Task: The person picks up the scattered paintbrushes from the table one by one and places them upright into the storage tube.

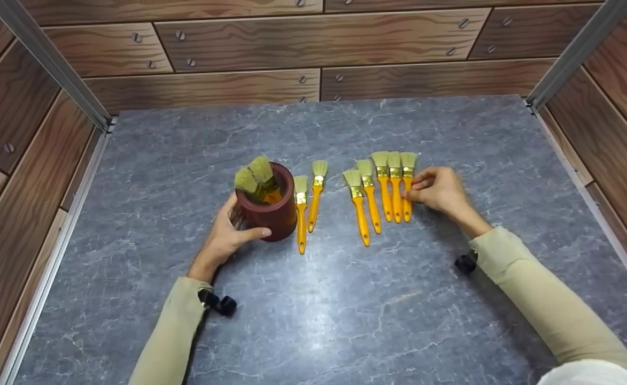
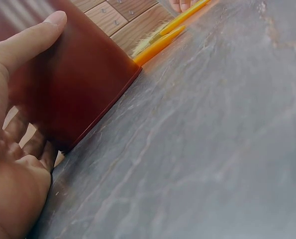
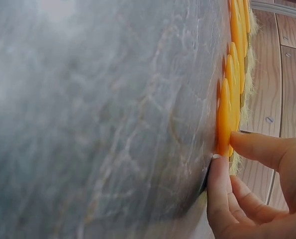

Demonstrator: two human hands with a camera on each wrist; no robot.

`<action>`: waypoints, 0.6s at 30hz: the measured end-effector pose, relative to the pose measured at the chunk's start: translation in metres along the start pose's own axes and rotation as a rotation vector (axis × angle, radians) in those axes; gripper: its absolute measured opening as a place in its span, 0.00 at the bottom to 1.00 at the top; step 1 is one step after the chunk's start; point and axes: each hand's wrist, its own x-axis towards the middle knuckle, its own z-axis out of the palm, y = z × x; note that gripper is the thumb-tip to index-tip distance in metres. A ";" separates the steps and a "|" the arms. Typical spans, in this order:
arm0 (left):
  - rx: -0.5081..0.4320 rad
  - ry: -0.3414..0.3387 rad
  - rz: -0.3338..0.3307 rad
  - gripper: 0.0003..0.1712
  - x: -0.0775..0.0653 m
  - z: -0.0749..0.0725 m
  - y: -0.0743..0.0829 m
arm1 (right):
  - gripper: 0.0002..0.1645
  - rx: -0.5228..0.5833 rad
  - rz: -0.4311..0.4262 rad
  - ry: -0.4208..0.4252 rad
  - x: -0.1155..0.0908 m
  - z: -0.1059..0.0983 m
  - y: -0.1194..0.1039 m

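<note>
My left hand (image 1: 222, 235) holds a brown-red cylindrical cup (image 1: 270, 219), thumb across its near side and fingers round its left. Inside it, paintbrushes (image 1: 254, 176) stand bristles up, leaning left over the rim. To the right, several flat paintbrushes with orange handles and pale bristles lie in a row. At the row's right end, my right hand (image 1: 441, 190) pinches the handle of the last paintbrush (image 1: 408, 203) with thumb and index finger. The right wrist view shows the thumb (image 3: 242, 142) against this orange handle and the index fingertip low beside it at the tabletop.
Two more paintbrushes (image 1: 301, 214) lie just right of the cup, bristles away from me. All rest on a grey marbled table (image 1: 318, 299). Wood-patterned panels (image 1: 313, 43) wall the back and sides, with metal posts (image 1: 51, 64) at the far corners.
</note>
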 end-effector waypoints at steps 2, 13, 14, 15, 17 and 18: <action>-0.002 -0.003 0.004 0.56 0.000 0.000 0.000 | 0.25 0.005 0.003 0.003 0.000 0.001 0.000; -0.005 0.009 0.001 0.56 0.000 0.001 0.000 | 0.21 0.022 -0.003 0.005 0.000 0.003 0.002; -0.003 0.010 0.000 0.56 0.000 0.001 0.000 | 0.20 0.019 0.003 0.005 0.000 0.003 0.002; -0.003 0.009 0.000 0.56 0.000 0.001 0.000 | 0.19 0.014 0.010 0.003 0.000 0.003 0.002; -0.004 0.010 -0.004 0.56 0.001 0.001 0.000 | 0.18 0.010 0.021 -0.004 0.000 0.003 0.003; -0.004 0.012 -0.005 0.57 0.001 0.001 0.000 | 0.18 0.013 0.025 -0.011 0.001 0.002 0.003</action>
